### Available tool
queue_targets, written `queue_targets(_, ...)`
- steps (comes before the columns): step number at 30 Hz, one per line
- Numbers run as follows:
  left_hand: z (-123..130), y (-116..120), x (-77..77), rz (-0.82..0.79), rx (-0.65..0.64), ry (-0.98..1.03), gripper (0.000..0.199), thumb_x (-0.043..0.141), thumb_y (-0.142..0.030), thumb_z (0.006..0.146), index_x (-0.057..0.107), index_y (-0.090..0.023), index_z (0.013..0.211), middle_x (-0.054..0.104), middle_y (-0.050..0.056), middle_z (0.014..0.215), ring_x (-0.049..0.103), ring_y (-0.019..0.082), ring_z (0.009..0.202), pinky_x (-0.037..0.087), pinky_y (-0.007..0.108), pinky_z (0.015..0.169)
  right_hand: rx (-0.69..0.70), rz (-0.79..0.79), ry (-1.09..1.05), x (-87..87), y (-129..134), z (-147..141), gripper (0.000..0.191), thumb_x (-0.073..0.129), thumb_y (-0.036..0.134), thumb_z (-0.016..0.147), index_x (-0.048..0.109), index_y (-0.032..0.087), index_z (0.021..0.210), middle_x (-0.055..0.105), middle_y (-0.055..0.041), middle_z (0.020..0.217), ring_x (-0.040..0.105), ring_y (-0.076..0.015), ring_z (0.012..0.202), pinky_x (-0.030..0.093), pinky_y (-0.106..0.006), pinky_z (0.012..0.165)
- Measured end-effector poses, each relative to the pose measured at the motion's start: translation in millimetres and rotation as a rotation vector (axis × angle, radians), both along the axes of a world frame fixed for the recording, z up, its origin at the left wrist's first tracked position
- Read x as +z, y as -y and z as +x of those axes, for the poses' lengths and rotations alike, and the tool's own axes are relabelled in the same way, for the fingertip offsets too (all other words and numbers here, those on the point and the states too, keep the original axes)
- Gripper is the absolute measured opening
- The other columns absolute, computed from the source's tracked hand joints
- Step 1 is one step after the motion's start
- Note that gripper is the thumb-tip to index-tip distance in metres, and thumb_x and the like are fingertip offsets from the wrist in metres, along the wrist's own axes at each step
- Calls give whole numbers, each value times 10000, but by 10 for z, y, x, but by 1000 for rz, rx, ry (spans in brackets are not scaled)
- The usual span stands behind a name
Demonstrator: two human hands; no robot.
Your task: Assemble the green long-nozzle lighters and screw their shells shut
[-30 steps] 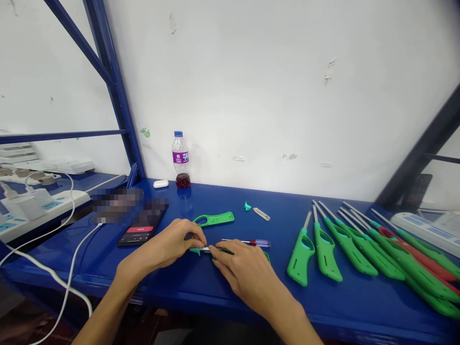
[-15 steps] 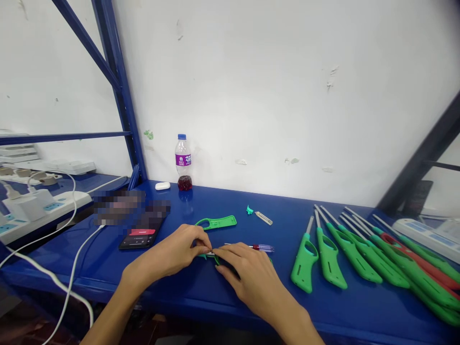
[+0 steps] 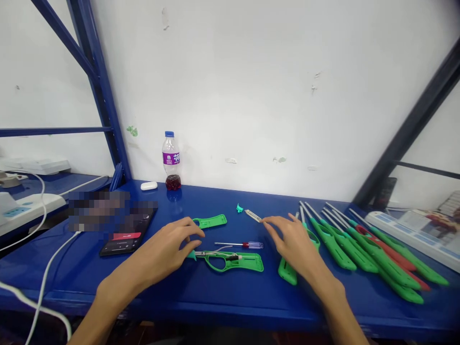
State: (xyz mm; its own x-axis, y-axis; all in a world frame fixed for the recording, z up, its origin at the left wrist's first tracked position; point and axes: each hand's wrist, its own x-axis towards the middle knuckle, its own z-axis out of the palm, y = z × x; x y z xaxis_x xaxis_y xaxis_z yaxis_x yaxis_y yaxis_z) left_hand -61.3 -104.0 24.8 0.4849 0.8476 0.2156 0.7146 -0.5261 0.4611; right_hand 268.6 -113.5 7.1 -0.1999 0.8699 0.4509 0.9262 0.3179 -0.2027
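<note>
The opened half of a green utility lighter (image 3: 247,261) lies on the blue table with its metal rod, a thin wire and a black part in it. My left hand (image 3: 172,244) is at its teal collar, fingers curled but apart, with nothing visible between them. My right hand (image 3: 293,239) is open, its index fingertip at the near end of a slim clear fuel tank (image 3: 252,215). A teal trigger (image 3: 239,208) lies beside that tank. The other green casing half (image 3: 213,221) is behind my left hand. A screwdriver (image 3: 247,245) with a clear purple handle lies between the halves.
Several whole lighters (image 3: 362,249), mostly green, lie at the right, one partly under my right hand. A phone (image 3: 131,230), a white case (image 3: 148,186) and a bottle (image 3: 172,163) stand or lie left. White cables (image 3: 45,282) hang over the left edge. A power strip (image 3: 413,237) is far right.
My right hand has left the opened lighter and moved right and away, to the fuel tank. My left hand's pinch has loosened. The view has turned slightly right.
</note>
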Motion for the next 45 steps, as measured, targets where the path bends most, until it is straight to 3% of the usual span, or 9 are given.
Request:
queue_targets(5, 47, 10, -6, 43, 107, 75, 339, 591, -405, 997, 595, -320, 1325, 427, 75, 1430, 675, 103, 623, 579, 369, 788, -73, -76, 204, 41, -267, 88, 286, 453, 239, 1072, 697, 221, 1220, 796, -97, 1139, 744, -260, 1047, 349, -528, 1156)
queue_targets(10, 214, 36, -35, 62, 27, 71, 290, 534, -351, 1031, 597, -316, 1311, 510, 52, 1338, 623, 79, 537, 572, 351, 731, -88, -100, 333, 88, -680, -54, 316, 493, 396, 1075, 720, 192, 1157, 797, -145, 1070, 731, -305, 1060, 354, -504, 1108)
queue_targets(14, 349, 47, -87, 131, -67, 15, 211, 499, -278, 1051, 705, -260, 1092, 642, 29, 1123, 674, 169, 732, 532, 343, 763, -116, -114, 407, 3, -825, -119, 247, 540, 321, 1058, 732, 167, 1054, 791, -155, 1023, 743, -305, 984, 352, -497, 1081)
queue_targets(18, 421, 85, -126, 107, -125, 6, 163, 586, -257, 1022, 738, -265, 1081, 687, 31, 1118, 677, 238, 1014, 512, 350, 859, -124, -102, 432, -42, -798, -109, 227, 537, 274, 1058, 731, 165, 1012, 790, -143, 989, 740, -299, 973, 315, -493, 1097)
queue_targets(24, 468, 117, -140, 77, -187, -17, 200, 581, -252, 1030, 751, -293, 1127, 684, 22, 1142, 666, 225, 1040, 506, 339, 861, -120, -103, 416, -49, -762, -67, 211, 543, 307, 1059, 709, 178, 1045, 793, -129, 966, 738, -295, 960, 310, -487, 1081)
queue_targets(29, 357, 13, -118, 173, -103, 20, 252, 499, -280, 1054, 747, -265, 1093, 692, 32, 1123, 668, 241, 1057, 511, 373, 906, -101, -111, 370, -89, -775, -32, 178, 503, 253, 1069, 659, 172, 1094, 793, -120, 949, 734, -282, 944, 297, -482, 1092)
queue_targets(38, 139, -86, -61, 239, 151, 26, 365, 465, -412, 1030, 636, -294, 1330, 508, 80, 1373, 662, 109, 572, 557, 360, 667, -36, -102, 246, -78, -719, -126, 487, 421, -86, 872, 511, 145, 1291, 669, -157, 1238, 623, -271, 1130, 399, -352, 922)
queue_targets(41, 122, -96, -44, 246, 207, 62, 373, 465, -422, 1022, 615, -305, 1343, 488, 76, 1384, 652, 92, 526, 561, 362, 662, -32, -128, 202, -77, -795, -158, 373, 412, -26, 932, 536, 142, 1241, 650, -150, 1228, 639, -241, 1045, 438, -335, 873)
queue_targets(45, 95, -103, -38, 218, 194, 41, 362, 440, -437, 1027, 642, -303, 1296, 521, 65, 1339, 643, 109, 535, 552, 360, 647, -38, -167, 148, -92, -924, -182, 195, 477, 258, 1065, 588, 153, 1186, 666, -80, 1122, 651, -216, 964, 497, -367, 860)
